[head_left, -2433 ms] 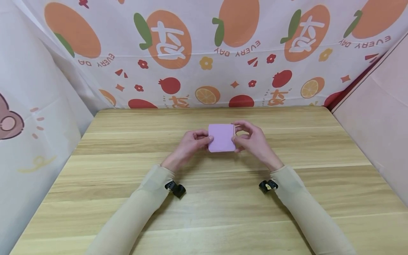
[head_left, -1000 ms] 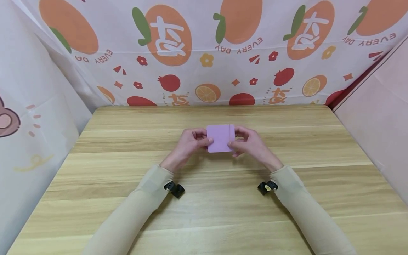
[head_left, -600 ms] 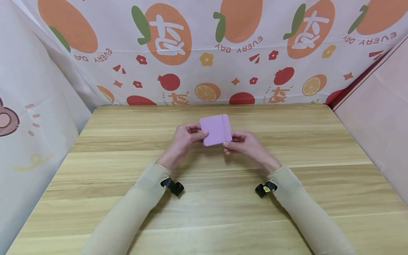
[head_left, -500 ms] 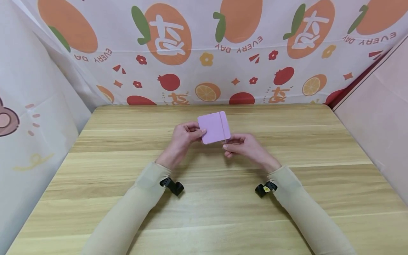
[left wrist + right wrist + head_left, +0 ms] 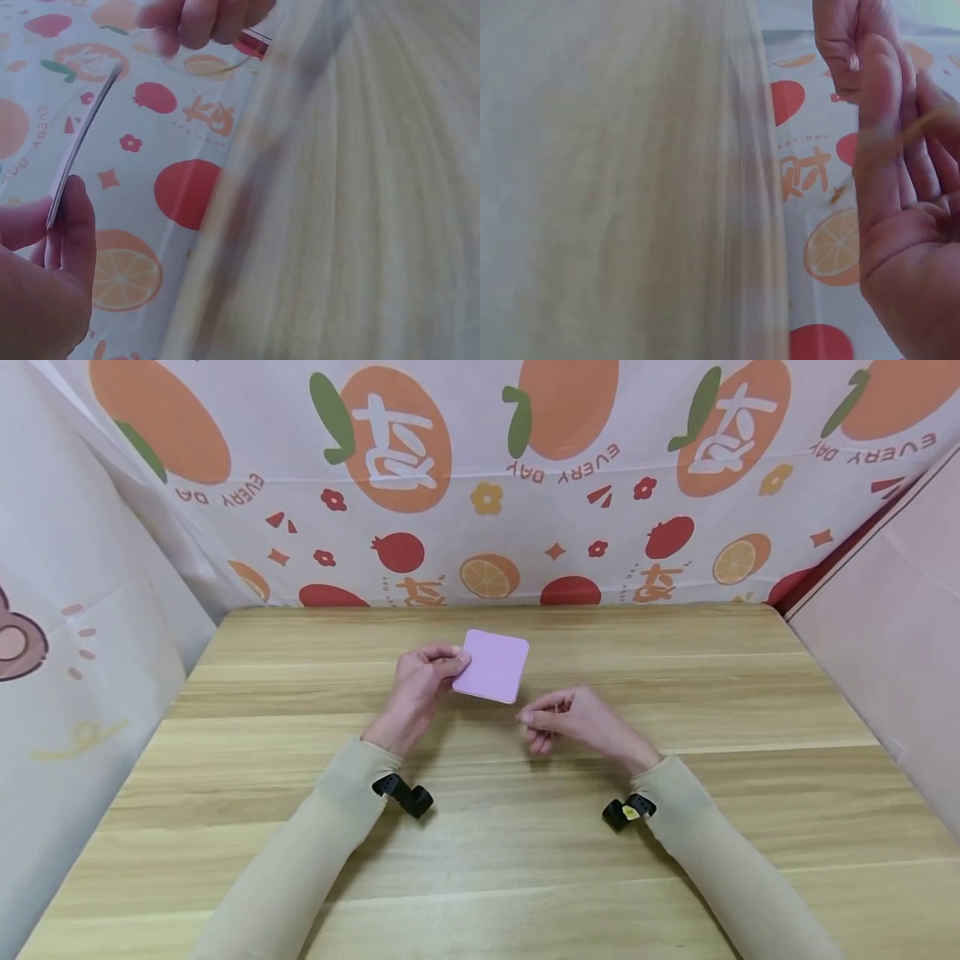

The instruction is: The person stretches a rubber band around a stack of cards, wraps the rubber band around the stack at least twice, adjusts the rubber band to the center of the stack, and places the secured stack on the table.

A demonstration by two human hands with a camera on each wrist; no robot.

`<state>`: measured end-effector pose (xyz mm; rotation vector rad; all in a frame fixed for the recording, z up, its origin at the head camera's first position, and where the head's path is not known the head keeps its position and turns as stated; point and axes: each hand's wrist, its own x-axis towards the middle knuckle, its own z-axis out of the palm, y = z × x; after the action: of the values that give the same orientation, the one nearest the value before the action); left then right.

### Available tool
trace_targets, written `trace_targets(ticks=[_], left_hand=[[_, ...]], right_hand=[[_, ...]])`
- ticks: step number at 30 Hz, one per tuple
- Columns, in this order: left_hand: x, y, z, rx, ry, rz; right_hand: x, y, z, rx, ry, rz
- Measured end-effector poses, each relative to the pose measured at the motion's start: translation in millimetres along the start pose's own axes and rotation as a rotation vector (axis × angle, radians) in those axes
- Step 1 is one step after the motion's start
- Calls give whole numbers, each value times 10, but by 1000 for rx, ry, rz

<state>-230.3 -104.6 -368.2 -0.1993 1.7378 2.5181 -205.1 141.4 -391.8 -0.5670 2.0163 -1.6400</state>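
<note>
My left hand point(image 5: 420, 689) pinches the left edge of a thin purple square pad point(image 5: 491, 666) with rounded corners, holding it tilted above the table. In the left wrist view the pad point(image 5: 84, 146) is edge-on between thumb and fingers, its side looking layered. To the right and slightly nearer, my right hand point(image 5: 566, 722) is apart from the pad, fingers curled. It holds a thin rubber band point(image 5: 217, 73), which hangs as a faint loop in the left wrist view. A blurred tan strand of the rubber band point(image 5: 922, 126) crosses the fingers in the right wrist view.
Both hands are over a wood-grain table point(image 5: 480, 860). A white fruit-print cloth point(image 5: 480, 485) hangs behind its far edge, with pale cloths point(image 5: 90, 610) at the left and right sides. Each wrist wears a small black camera point(image 5: 405, 797).
The band that ran down the pad's right side is off it. My right hand has drawn away, down and nearer, with the band. My left hand has shifted the pad left and turned it clockwise.
</note>
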Motion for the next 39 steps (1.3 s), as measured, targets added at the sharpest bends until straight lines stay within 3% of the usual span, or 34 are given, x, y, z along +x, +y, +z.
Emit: trace_targets(ticks=[15,24,34,39], left_hand=[[-36,-64,29,87,-25,-7],[-58,-107,62,127,-67,0],[-8,-51,-46,369,-242,33],[-24,-38,-48,435,-263,75]], right_hand=[[32,-71,14,35,210,27],[34,-56,-3,2,237,4],[-2,-62,-85,-33,231,8],[-2,-36,-121,-63,203,6]])
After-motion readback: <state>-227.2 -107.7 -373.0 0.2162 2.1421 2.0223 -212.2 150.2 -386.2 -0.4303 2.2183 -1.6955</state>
